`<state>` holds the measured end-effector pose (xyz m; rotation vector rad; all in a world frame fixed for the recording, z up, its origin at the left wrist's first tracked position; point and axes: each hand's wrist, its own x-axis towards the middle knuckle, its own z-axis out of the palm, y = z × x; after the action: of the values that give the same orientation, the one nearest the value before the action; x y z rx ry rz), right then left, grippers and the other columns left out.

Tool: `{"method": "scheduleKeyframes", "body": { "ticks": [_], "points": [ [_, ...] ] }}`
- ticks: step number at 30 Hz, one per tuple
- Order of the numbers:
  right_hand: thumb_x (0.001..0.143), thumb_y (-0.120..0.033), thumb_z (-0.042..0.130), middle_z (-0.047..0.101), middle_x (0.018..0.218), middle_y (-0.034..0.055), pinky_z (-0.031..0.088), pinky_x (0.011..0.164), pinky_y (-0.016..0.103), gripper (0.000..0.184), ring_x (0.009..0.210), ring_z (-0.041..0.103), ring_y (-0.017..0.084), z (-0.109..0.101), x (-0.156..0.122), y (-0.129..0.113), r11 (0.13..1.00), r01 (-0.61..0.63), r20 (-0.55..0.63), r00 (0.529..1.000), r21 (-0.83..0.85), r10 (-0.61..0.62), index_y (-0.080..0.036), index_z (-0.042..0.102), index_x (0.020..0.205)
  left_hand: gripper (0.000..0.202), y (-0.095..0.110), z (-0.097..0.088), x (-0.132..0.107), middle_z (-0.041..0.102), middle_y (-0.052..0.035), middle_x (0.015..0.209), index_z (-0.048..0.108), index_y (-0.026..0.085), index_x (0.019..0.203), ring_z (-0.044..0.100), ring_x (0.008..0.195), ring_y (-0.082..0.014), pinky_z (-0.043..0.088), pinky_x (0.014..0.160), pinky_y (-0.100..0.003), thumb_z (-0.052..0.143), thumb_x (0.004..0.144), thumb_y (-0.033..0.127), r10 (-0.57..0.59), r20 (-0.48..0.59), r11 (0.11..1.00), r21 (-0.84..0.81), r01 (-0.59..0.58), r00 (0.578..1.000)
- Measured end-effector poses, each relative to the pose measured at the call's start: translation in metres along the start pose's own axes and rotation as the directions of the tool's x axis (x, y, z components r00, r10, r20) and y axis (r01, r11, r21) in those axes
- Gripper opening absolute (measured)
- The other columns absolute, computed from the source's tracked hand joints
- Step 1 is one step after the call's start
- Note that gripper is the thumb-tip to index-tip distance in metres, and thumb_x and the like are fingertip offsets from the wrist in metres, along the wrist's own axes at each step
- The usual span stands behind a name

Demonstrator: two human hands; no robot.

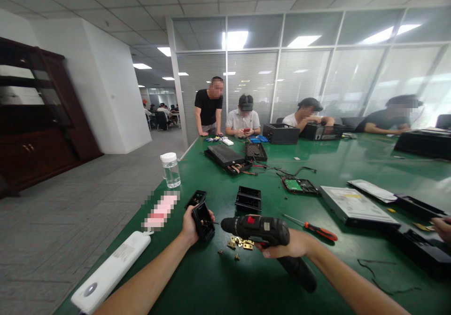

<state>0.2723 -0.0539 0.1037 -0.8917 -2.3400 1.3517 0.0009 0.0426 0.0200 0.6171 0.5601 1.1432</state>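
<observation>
My left hand [190, 224] is closed around a small black plastic box [205, 229], tilted so its hollow side with brass-coloured parts inside shows. In my right hand [287, 245] is a black cordless drill [259, 228], gripped by its handle. The drill points left, its bit close to the box's right side; whether they touch I cannot tell. Below the drill lies a small heap of brass pieces [243, 243]. Another black box [196, 199] with brass parts sits just behind my left hand. Farther back is a black tray-like case [248, 198].
A screwdriver [317, 231] and a metal disc drive [355, 204] lie right on the green table [218, 287]. A white power strip [116, 265] and a water bottle [171, 170] stand along the left edge. Several people are around the table; a co-worker's hand [443, 228] shows at the right edge.
</observation>
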Motion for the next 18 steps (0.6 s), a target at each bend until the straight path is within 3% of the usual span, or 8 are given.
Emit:
{"method": "scheduleKeyframes", "body": {
  "ticks": [7, 18],
  "points": [
    [0.07, -0.024, 0.047, 0.052, 0.086, 0.005, 0.04, 0.071, 0.024, 0.022, 0.08, 0.049, 0.015, 0.0, -0.0003, -0.0018, 1.0, -0.009, 0.01, 1.0, -0.005, 0.009, -0.025, 0.05, 0.092, 0.039, 0.0006, -0.0009, 0.0008, 0.058, -0.0133, 0.063, 0.058, 0.005, 0.065, 0.055, 0.063, -0.0235, 0.04, 0.06, -0.035, 0.037, 0.065, 0.037, 0.0, 0.022, 1.0, 0.017, -0.001, 1.0],
    [0.071, -0.022, 0.046, 0.052, 0.086, 0.0048, 0.039, 0.071, 0.022, 0.021, 0.079, 0.049, 0.013, 0.0005, 0.0007, -0.0036, 1.0, 0.01, 0.021, 1.0, 0.004, -0.01, -0.025, 0.049, 0.092, 0.037, 0.001, -0.0001, 0.0011, 0.058, -0.0125, 0.062, 0.058, 0.005, 0.065, 0.055, 0.061, -0.0225, 0.04, 0.058, -0.034, 0.036, 0.065, 0.035, -0.009, -0.038, 1.0, 0.006, 0.009, 0.999]
  ]
}}
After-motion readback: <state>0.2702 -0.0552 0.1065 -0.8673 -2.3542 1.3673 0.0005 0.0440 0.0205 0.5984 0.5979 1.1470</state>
